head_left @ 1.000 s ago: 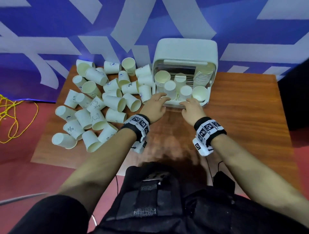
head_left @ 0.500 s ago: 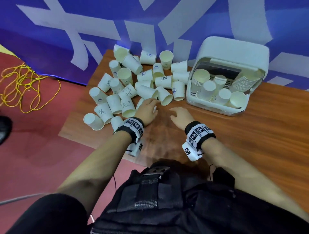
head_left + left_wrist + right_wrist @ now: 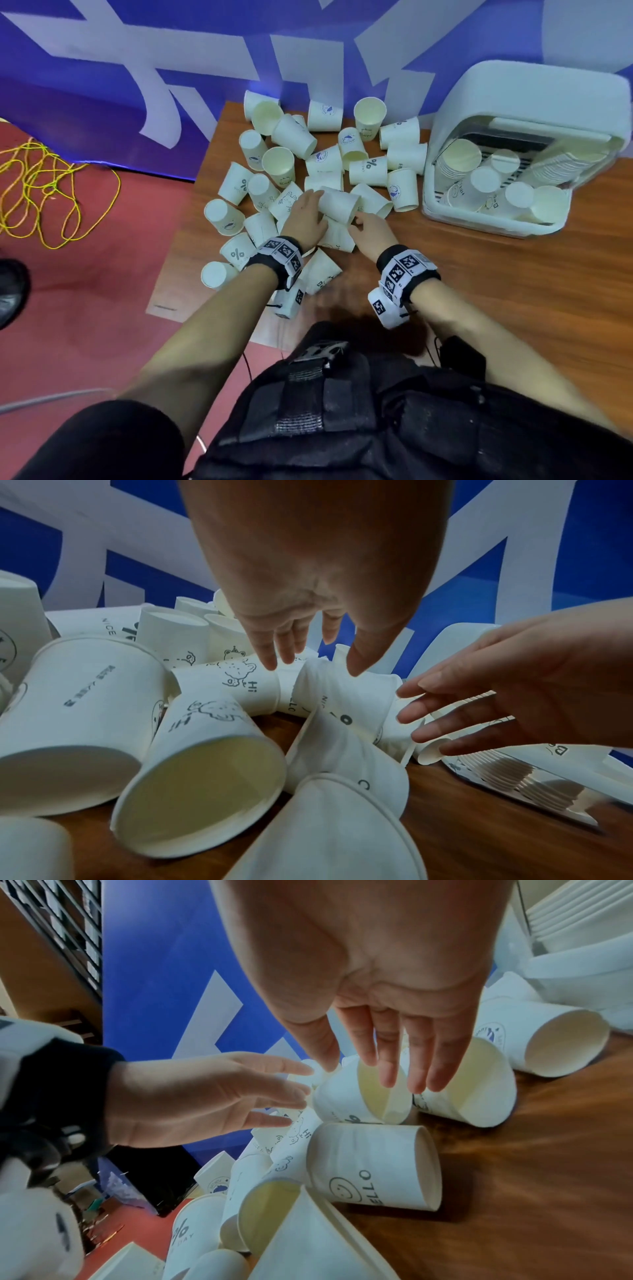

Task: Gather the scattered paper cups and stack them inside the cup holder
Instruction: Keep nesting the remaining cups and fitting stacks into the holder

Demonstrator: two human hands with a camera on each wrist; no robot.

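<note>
Several white paper cups (image 3: 294, 137) lie scattered on the left half of the wooden table (image 3: 513, 301). The white cup holder (image 3: 534, 92) stands at the back right with stacked and loose cups in its open front. One cup (image 3: 339, 205) (image 3: 342, 696) (image 3: 342, 1096) lies on its side between my hands. My left hand (image 3: 310, 212) (image 3: 315, 666) reaches down over its base, fingers straight and thumb tip touching it. From the other side my right hand (image 3: 359, 222) (image 3: 373, 1077) hovers at its open mouth with fingers extended. Neither hand grips anything.
A "HELLO" cup (image 3: 373, 1167) lies on its side just below my right hand. Bare wood stretches to the right of the hands. A blue and white banner (image 3: 171, 68) backs the table. A yellow cord (image 3: 41, 192) and a black shoe (image 3: 10, 291) are on the red floor at left.
Both hands left the front of the cup holder and moved left into the pile of cups. They now close in on one lying cup. The head view swung left.
</note>
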